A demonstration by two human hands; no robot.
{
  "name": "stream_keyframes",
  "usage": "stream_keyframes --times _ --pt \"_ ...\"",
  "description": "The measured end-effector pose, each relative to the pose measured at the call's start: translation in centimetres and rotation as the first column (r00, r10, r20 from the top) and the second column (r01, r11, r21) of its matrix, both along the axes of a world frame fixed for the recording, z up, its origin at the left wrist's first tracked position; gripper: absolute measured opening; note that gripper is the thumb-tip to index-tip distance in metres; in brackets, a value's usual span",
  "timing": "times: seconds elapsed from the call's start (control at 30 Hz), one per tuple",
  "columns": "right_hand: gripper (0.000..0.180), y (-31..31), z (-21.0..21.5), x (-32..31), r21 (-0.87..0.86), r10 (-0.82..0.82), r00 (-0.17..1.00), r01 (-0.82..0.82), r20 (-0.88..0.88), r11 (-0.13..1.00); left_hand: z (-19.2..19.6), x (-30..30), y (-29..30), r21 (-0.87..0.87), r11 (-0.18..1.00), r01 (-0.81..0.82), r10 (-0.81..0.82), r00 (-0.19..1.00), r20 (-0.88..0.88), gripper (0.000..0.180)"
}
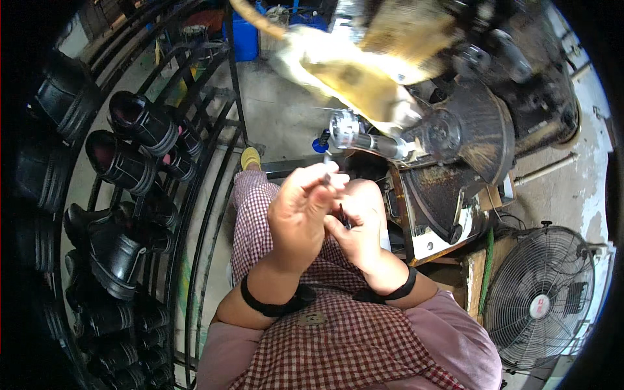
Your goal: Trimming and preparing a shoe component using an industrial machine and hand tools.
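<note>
Grasping a small dark item (343, 217) three o'clock from the left hand (298, 211) (grip unclear), the right hand (359, 240), seemingly mid-handwork, next needs steadiness.

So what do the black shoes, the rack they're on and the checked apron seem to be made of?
Black shoes: probably leather or a synthetic likeness, judging by the smooth sheen.
Rack: likely black-painted metal, given its slim, dark bars.
Checked apron: matte woven cloth, by its soft folds; fibre unclear.

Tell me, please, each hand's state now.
Left hand: curled, blurred; whether it holds anything cannot be told.
Right hand: closed on a small dark thing.
</note>
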State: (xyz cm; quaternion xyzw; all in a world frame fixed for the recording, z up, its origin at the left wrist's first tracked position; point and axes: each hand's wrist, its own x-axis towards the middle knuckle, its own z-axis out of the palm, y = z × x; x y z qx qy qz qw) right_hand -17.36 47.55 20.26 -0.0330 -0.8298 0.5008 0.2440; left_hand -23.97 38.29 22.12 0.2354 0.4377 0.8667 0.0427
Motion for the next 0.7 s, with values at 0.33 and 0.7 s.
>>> stream_keyframes --times 0.33,0.7 --pt "0.023 0.5 -0.1 -6.2 -0.923 0.115 0.991 0.025 0.075 0.384 -0.3 -10.8 -0.7 -0.399 0.917 -0.006 -0.167 0.902 -0.398 0.018" --pt "0.043 -2.5 0.0 -10.7 -0.96 -0.033 0.96 -0.277 -0.278 0.043 0.9 -15.1 -0.4 -0.418 0.908 -0.011 -0.304 0.669 -0.678 0.008"
